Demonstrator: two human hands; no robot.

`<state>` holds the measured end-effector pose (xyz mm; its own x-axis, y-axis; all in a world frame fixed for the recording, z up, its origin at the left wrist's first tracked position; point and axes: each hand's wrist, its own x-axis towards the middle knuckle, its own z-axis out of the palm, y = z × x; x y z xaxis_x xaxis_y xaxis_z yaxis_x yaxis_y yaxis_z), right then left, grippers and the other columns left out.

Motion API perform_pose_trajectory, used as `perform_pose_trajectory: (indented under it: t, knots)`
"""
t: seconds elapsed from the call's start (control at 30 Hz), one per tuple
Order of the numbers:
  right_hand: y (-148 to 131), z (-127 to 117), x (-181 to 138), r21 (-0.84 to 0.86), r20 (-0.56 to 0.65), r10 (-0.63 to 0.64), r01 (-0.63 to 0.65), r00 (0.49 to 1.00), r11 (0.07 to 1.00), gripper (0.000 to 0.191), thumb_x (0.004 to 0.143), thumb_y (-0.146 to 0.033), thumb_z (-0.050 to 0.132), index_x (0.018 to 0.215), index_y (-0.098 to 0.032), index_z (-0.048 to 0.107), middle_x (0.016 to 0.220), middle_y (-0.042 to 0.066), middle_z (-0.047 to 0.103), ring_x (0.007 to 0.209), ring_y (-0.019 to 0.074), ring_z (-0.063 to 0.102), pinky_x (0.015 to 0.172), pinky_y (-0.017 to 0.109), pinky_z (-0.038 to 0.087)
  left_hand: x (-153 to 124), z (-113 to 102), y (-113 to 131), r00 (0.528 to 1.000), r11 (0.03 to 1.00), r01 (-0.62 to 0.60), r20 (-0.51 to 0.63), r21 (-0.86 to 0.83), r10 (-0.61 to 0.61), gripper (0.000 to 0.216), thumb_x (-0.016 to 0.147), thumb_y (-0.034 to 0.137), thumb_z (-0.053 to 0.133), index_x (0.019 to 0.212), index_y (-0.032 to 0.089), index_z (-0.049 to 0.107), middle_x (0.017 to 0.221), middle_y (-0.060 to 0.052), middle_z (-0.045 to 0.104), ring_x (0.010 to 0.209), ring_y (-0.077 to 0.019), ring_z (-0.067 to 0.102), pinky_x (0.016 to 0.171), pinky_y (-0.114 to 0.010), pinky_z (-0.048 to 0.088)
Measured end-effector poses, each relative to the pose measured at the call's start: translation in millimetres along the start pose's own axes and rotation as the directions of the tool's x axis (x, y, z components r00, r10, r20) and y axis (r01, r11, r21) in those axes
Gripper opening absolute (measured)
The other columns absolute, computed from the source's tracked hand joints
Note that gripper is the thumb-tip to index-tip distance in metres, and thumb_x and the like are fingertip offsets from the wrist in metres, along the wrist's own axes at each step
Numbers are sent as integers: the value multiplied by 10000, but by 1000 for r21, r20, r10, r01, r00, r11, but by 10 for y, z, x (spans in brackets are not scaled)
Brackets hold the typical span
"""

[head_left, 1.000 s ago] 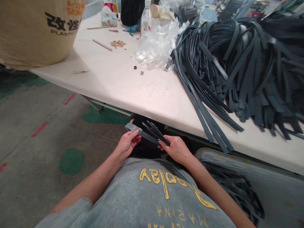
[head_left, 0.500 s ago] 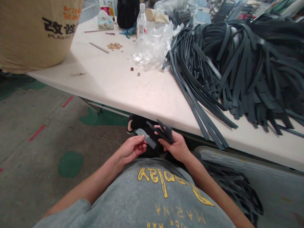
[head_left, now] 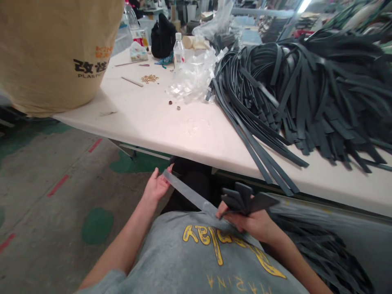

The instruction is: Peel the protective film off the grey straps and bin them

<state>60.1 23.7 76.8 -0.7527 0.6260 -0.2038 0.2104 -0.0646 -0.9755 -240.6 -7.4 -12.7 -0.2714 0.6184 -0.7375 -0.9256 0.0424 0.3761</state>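
Observation:
My left hand [head_left: 157,185] is at the table's near edge, its thumb apart and fingers stretched out. One end of a grey translucent strip [head_left: 186,192] lies against those fingers; I see no pinch on it. The strip runs straight down to my right hand [head_left: 245,218], in front of my shirt. That hand is closed around a bundle of black flat strips [head_left: 241,198], whose ends fan out above the fingers. Where the grey strip meets the bundle is partly hidden by my fingers and blurred.
A big heap of black strips [head_left: 294,85] covers the right of the white table [head_left: 147,122], some hanging over its edge. Clear plastic bags [head_left: 191,77], a bottle [head_left: 179,51] and small brass-coloured pieces [head_left: 149,78] lie further back. A large tan sack [head_left: 55,61] stands left. More strips [head_left: 324,249] lie in a bin below right.
My hands have moved apart, left hand leftward and right hand down and to the right. The grey strip now stretches between them. My left fingers have opened from their pinch. The view has tilted up slightly.

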Motion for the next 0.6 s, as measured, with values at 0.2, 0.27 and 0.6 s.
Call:
perform_pose_trajectory:
  t: [0.2,0.27,0.6]
  knots:
    - [277,-202,-415,118,-126,116,-101,985,988,379,847,-543,621,766,-180,698,613,38,615,383,78,406,393,229,350,144,-126,731,847,866,-501,-208,-6,489,196,996,211,417,1055,204,603,636,42,643,499,-35,575,536,-99,465]
    - [332,-201,-385,166,-230,112,-74,967,983,377,847,-546,617,755,-188,691,463,-6,519,358,94,393,421,252,400,-25,-63,685,801,804,-586,-75,99,593,161,934,249,558,1084,244,615,698,45,670,528,-40,588,535,-113,459]
    - [-143,-291,-27,312,-555,-123,343,822,886,238,786,-393,702,917,-195,703,1162,81,696,381,18,423,460,239,485,-579,525,-392,725,464,-524,660,714,-198,373,848,416,644,1124,166,669,795,-61,700,577,-124,611,548,-221,449]
